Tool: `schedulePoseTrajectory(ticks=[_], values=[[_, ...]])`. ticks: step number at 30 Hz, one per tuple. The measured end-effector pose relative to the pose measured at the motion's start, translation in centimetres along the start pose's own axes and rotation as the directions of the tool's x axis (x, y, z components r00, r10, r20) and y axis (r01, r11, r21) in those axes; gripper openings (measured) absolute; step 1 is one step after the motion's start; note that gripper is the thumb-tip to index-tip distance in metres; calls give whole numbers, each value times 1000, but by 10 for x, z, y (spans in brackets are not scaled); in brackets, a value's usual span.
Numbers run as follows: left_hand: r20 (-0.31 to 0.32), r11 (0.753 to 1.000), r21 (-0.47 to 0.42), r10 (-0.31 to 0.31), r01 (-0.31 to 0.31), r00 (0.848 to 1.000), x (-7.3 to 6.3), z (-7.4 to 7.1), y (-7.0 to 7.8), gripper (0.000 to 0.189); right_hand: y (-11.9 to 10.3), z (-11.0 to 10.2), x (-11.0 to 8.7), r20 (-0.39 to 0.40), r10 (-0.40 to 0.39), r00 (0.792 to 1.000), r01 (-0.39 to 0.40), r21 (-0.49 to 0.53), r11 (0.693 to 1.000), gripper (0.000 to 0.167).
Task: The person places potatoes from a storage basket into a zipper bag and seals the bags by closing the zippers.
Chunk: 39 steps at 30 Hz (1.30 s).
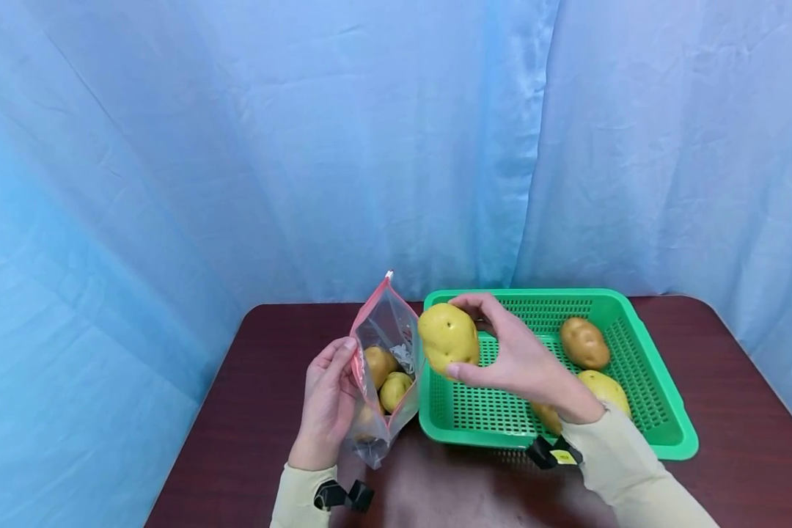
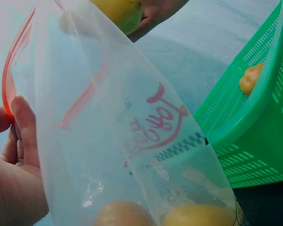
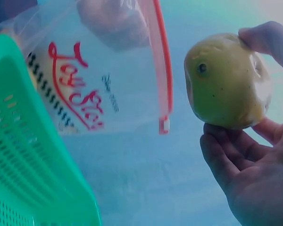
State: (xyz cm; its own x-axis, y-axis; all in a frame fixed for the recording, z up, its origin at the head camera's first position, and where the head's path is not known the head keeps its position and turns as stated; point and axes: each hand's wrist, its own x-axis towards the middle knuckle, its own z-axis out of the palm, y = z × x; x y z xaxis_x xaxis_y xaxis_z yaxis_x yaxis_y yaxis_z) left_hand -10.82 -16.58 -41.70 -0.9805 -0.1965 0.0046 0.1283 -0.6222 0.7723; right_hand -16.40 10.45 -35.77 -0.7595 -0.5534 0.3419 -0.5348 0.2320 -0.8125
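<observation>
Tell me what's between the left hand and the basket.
In the head view, the plastic bag holding potatoes is between the left hand and the basket.

We are reading "Toy Sto…" — ending unclear — in red script (image 3: 76, 89) on the bag (image 3: 137, 80), beside blurred black print (image 3: 110, 93).

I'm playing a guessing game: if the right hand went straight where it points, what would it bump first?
Probably the clear bag: the right hand, holding a yellow potato, points toward it, though depth is hard to judge.
</observation>
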Motion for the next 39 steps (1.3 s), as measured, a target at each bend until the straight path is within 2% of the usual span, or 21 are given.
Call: schedulePoseTrajectory(ticks=[7,17,20,24,31,39], values=[[-10,1000,2,2,-2,1000,-1,1,0,23,-9,14,5,-58,-23,998,27,60,998,71],[-7,1000,2,1,-1,1000,1,3,-2,21,-24,40,15,-122,5,993,0,49,999,75],[-10,1000,2,-3,3,1000,1,2,-1,20,-27,50,19,-134,-27,991,27,-3,1000,76],[-9,1000,3,-15,15,1000,1,3,0,20,-24,62,22,-137,-79,987,62,-122,991,77],[-18,1000,10,-17,17,1000,0,2,2,15,-15,77,23,-139,-138,981,83,-340,937,77],[-26,1000,15,2,-1,1000,2,0,3,16,-13,81,22,-96,-113,989,59,-439,897,76]])
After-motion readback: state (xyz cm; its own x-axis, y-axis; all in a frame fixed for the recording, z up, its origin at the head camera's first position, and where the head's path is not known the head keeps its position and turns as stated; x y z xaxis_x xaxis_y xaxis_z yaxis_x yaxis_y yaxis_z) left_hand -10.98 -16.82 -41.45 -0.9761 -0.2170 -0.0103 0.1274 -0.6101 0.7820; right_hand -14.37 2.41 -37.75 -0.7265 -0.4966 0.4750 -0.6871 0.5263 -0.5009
